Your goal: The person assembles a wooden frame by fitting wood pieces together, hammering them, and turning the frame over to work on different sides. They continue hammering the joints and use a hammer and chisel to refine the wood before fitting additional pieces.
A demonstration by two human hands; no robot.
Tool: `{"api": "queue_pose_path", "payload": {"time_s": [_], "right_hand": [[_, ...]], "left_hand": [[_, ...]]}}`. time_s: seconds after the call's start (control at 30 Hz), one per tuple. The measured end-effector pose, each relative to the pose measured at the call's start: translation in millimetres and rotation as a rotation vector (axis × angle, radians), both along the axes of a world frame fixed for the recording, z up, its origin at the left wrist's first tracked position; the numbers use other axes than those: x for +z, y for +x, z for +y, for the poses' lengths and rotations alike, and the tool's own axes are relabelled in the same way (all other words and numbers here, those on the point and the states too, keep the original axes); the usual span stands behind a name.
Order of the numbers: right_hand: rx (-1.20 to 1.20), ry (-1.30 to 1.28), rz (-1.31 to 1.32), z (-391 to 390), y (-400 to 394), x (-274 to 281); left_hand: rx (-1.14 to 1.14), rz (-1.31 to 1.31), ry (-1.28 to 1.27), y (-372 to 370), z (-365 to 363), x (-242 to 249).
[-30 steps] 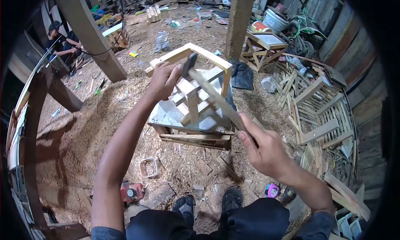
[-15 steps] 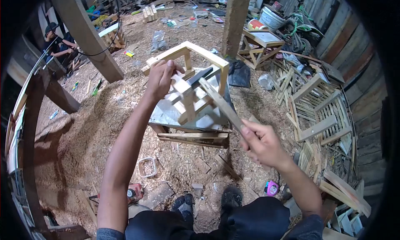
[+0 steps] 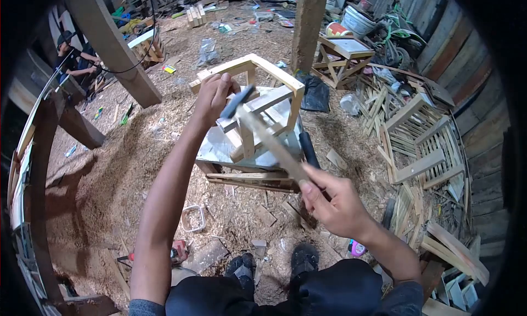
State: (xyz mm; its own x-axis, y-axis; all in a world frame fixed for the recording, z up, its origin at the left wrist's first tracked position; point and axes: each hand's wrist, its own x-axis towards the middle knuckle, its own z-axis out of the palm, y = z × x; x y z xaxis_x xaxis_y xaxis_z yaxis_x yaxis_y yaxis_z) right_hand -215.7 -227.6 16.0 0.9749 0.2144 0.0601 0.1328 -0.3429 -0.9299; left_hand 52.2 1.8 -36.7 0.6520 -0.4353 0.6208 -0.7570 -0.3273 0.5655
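Observation:
My right hand (image 3: 334, 202) is closed around the wooden handle of a hammer (image 3: 273, 145). The hammer's dark head, blurred by motion, is over the near left part of a small wooden frame (image 3: 277, 73), just beside my left hand (image 3: 214, 98). The fingers of my left hand are closed on the frame's left side, partly hiding it. Pale bars joined at angles make up the frame, which sits on a low worktable (image 3: 211, 152) with a whitish top. A black tool handle (image 3: 308, 150) juts over the table's right edge.
Slatted wooden pieces (image 3: 420, 143) and loose sticks are piled at right. A small wooden stool (image 3: 347, 48) stands behind a post (image 3: 305, 30). Near my feet lie a pink tape measure (image 3: 357, 248), a red power tool (image 3: 179, 251) and a plastic container (image 3: 193, 218). Another person (image 3: 77, 61) sits far left.
The hammer head has swung left and nearer my left hand, and my right hand has shifted slightly left. My left hand stays on the frame, which has moved slightly.

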Motion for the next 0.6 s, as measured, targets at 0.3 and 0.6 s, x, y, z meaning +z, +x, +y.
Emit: {"api": "queue_pose_path", "payload": {"time_s": [0.3, 0.6], "right_hand": [[0.018, -0.391, -0.298, -14.8, 12.1, 18.2], [-0.102, -0.402, -0.514, -4.7, 15.0, 13.9]], "left_hand": [[0.116, -0.148, -0.023, 1.6, -4.9, -4.2], [0.095, -0.090, -0.116, 17.4, -5.2, -20.5]]}}
